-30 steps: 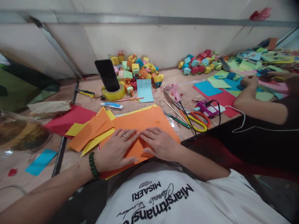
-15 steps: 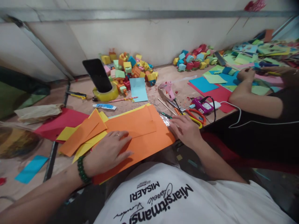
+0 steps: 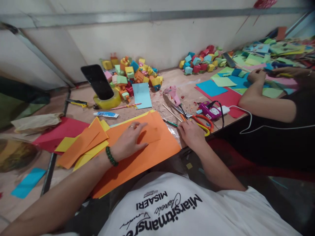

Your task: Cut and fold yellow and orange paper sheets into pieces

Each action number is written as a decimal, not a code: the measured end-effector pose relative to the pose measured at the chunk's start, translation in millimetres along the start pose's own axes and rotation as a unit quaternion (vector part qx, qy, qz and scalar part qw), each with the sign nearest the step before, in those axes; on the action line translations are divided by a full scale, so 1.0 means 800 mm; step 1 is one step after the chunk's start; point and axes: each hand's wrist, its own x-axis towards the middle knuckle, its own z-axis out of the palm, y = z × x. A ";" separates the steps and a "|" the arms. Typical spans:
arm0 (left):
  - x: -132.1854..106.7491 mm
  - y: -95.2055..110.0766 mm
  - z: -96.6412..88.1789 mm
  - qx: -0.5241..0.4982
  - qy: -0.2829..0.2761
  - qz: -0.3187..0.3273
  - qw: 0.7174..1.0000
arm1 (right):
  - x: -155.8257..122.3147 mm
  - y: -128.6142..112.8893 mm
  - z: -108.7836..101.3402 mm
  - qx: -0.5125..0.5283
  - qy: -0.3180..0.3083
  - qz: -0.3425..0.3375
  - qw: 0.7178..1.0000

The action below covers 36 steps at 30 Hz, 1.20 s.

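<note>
My left hand point(image 3: 129, 139) lies on a large orange sheet of paper point(image 3: 157, 157), its fingers spread over a smaller orange piece point(image 3: 154, 134). At the sheet's right edge, my right hand point(image 3: 193, 132) has its fingers curled down by the near end of a slim orange stick point(image 3: 182, 117). What those fingers pinch, if anything, is hidden. Beside them lie scissors point(image 3: 206, 119) with orange and yellow handles, a wooden stick point(image 3: 171, 112) and a dark green pen point(image 3: 170, 123). A pink glue gun point(image 3: 173, 95) rests just behind.
A phone point(image 3: 97, 82) leans in a tape roll point(image 3: 107, 100). Folded paper cubes point(image 3: 128, 73) pile against the wall. Orange strips point(image 3: 82, 142) lie left. A purple power adapter point(image 3: 209, 111) with cables sits right, near a co-worker's arm point(image 3: 265, 103).
My left hand has slid right and away from me across the orange sheet. My right hand has curled its fingers closer to the orange stick. The view has shifted slightly.
</note>
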 end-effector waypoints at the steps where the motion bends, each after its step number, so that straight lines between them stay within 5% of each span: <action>1: -0.003 0.007 -0.002 0.032 0.003 0.028 0.999 | -0.001 0.001 0.002 0.008 0.006 -0.005 1.000; 6: -0.011 0.037 -0.007 0.176 -0.093 0.083 0.976 | -0.004 0.007 0.015 0.036 0.055 -0.021 0.998; 10: -0.013 0.043 -0.008 0.154 -0.091 0.053 0.982 | -0.010 0.010 0.019 0.059 0.075 -0.031 0.995; 15: -0.013 0.037 -0.030 -0.054 -0.022 -0.032 0.998 | -0.022 0.003 0.000 0.203 0.154 -0.068 0.964; 18: -0.015 0.035 -0.046 -0.270 0.005 -0.075 0.960 | -0.029 -0.010 -0.023 0.349 0.178 -0.107 0.914; 22: -0.017 0.034 -0.048 -0.432 -0.016 -0.116 0.894 | -0.030 -0.031 -0.053 0.497 0.085 -0.119 0.856; 25: -0.018 0.037 -0.045 -0.480 -0.036 -0.107 0.870 | -0.027 -0.040 -0.061 0.536 -0.009 -0.104 0.838; 28: -0.017 0.041 -0.048 -0.504 -0.062 -0.085 0.857 | -0.025 -0.045 -0.056 0.554 -0.016 -0.081 0.828; 32: -0.020 0.043 -0.057 -0.437 -0.049 -0.071 0.895 | -0.026 -0.048 -0.044 0.556 0.033 -0.074 0.827; 36: -0.034 0.037 -0.065 -0.261 0.082 -0.036 0.961 | -0.026 -0.044 -0.042 0.518 0.094 -0.097 0.844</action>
